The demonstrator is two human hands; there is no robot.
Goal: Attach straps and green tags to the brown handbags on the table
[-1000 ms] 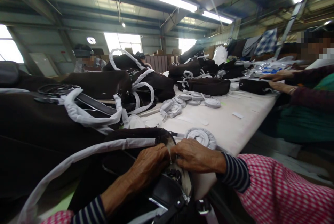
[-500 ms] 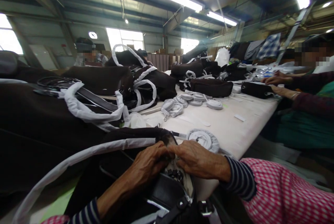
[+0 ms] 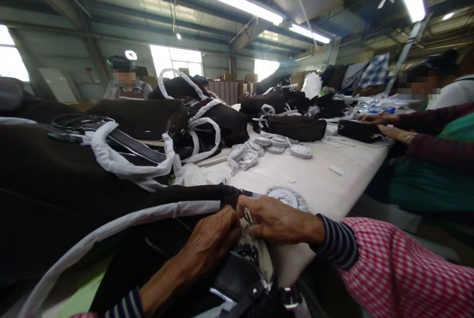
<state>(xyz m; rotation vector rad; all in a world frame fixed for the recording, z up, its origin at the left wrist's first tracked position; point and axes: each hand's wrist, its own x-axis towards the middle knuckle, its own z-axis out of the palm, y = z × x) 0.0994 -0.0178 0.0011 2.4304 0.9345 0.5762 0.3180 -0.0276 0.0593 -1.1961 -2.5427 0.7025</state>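
Handbag point(image 3: 231, 273), dark, leather-trimmed, sits open at six o'clock in my feed, on the near end of the white table point(image 3: 314, 175). My left hand point(image 3: 217, 231) curls in at its mouth from eight o'clock, my right hand point(image 3: 279, 219) from three, a small silver clasp point(image 3: 247, 220) between them. Fingertips are partly hidden, so I can't tell whether either hand is clamped on anything. The wrapped handle point(image 3: 107, 229) arcs off toward eight. Just beyond my right hand, at one o'clock, lies a wrapped strap coil point(image 3: 287, 195).
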